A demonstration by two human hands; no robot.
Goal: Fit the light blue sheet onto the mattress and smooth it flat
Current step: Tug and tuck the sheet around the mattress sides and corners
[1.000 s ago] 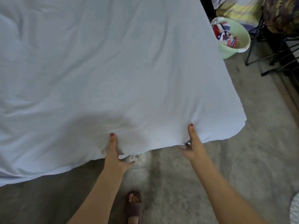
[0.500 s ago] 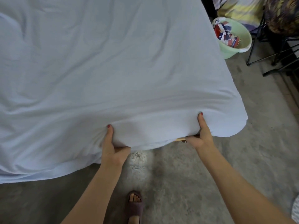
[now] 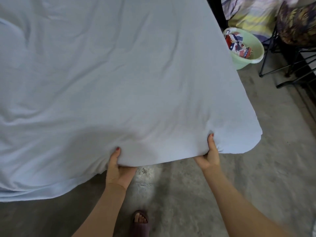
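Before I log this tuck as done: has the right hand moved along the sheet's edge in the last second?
Yes. Gripping the light blue sheet, the right hand has slid rightward along the near edge, judged against the green basin.

The sheet (image 3: 119, 82) is soft matt cloth, lightly creased. The floor (image 3: 256, 168) is rough bare concrete. The far-right basin (image 3: 256, 48) is smooth plastic, holding printed cloth (image 3: 237, 44).
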